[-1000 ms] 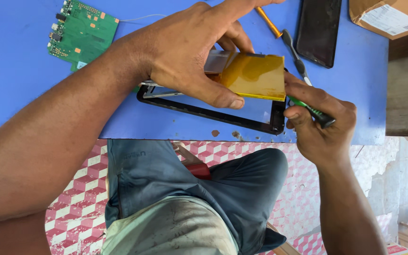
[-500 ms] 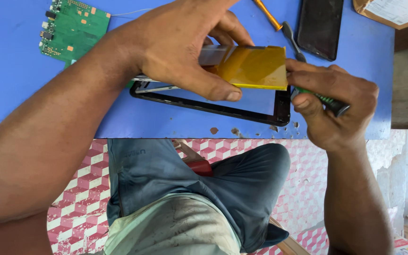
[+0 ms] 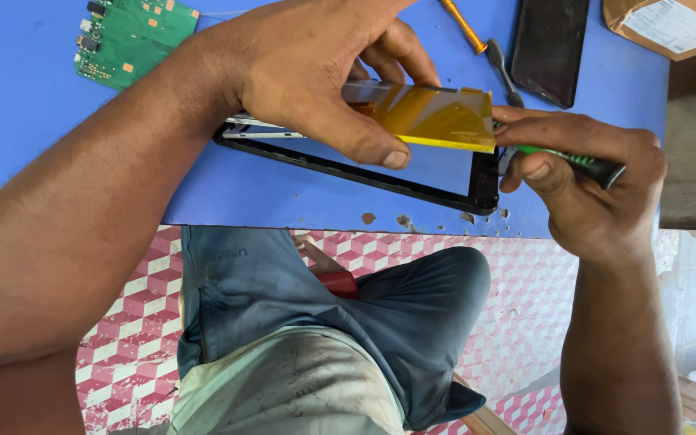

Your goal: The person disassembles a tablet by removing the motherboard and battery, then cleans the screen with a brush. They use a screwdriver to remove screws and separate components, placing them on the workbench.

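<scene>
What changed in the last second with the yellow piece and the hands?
Little. The right hand drew its green-handled tool up against the yellow-taped part's right edge. The left hand keeps pinching that part above the black tablet frame; the green circuit board stayed put.

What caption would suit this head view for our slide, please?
Left hand lifts a yellow-taped flat panel from a black tablet frame; right hand holds a green-handled screwdriver.

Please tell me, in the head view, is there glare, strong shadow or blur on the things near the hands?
Head view: even daylight, with soft glare on the yellow film piece that the left hand pinches; only a thin shadow lies under the black tablet frame; the right hand and its green-handled tool look sharp; picture edges look stretched.
</scene>
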